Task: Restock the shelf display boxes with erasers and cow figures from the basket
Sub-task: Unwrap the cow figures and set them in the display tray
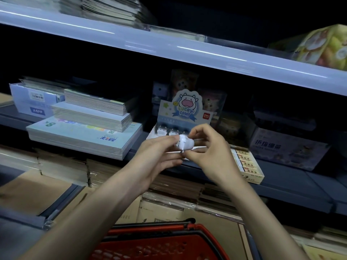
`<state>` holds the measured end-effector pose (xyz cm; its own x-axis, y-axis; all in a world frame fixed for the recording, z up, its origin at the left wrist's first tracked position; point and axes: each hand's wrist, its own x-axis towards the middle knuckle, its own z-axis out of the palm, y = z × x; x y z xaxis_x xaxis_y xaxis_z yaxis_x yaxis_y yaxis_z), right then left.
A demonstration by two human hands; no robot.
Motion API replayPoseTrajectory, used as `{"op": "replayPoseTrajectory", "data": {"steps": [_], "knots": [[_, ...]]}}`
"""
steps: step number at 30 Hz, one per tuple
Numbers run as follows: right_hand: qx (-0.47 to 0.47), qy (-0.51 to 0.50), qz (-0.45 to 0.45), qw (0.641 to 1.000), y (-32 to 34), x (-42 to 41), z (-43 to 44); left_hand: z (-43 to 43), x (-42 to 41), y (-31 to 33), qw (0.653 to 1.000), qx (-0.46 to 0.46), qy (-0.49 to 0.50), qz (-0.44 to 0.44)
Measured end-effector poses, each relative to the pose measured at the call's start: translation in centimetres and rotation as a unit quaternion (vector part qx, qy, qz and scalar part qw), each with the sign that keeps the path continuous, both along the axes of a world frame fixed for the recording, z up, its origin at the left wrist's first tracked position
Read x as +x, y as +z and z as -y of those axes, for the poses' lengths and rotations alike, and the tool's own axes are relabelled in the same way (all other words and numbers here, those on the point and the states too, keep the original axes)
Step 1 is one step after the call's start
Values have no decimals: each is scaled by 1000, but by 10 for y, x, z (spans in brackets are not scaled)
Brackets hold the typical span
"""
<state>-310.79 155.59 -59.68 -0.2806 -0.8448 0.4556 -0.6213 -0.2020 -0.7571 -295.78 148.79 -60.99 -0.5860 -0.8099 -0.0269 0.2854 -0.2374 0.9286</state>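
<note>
White plastic cow figure [185, 144] sits mid-frame, up off the shelf [293, 186], held between both hands. Left hand [159, 153] enters from 7 o'clock; its thumb and fingers [170, 139] are curled and pinch the figure's left end. Right hand [205, 147] enters from 5 o'clock with curled fingers, and its fingertips pinch the figure's lower right edge. Blur hides exactly which part they grip.

At 12 o'clock from the figure, just behind the hands, a cow display box [187, 109] stands on the shelf with an upright card showing a cartoon cow. A row of small white figures [165, 131] shows inside it, partly hidden by the hands.

At 4 o'clock from the figure, an eraser box [249, 167] lies on the shelf near the right wrist, with yellow-white erasers in a row inside.

At 9 o'clock is a stack of notebooks [84, 136]. At 3 o'clock, well apart, is a grey-blue carton [287, 147].

Red basket [161, 241] is at 6 o'clock, at the bottom frame edge, below the forearms. Its contents are too blurred to tell.
</note>
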Motion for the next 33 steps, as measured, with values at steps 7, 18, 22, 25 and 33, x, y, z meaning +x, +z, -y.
{"op": "replayPoseTrajectory", "data": {"steps": [7, 18, 22, 25, 33], "knots": [[19, 10, 26, 999, -1, 1, -5, -5, -2, -2, 995, -32, 98, -4], [15, -25, 80, 996, 5, -5, -11, -11, -2, -4, 993, -73, 81, 45], [23, -50, 122, 991, 8, -16, -11, -12, -5, -3, 984, -140, 70, 88], [21, -120, 46, 991, 19, -31, -4, -5, -4, -17, 887, -355, 116, 270], [176, -141, -311, 923, 21, -62, 60, 6, -3, -60, 613, -614, 98, 488]]}}
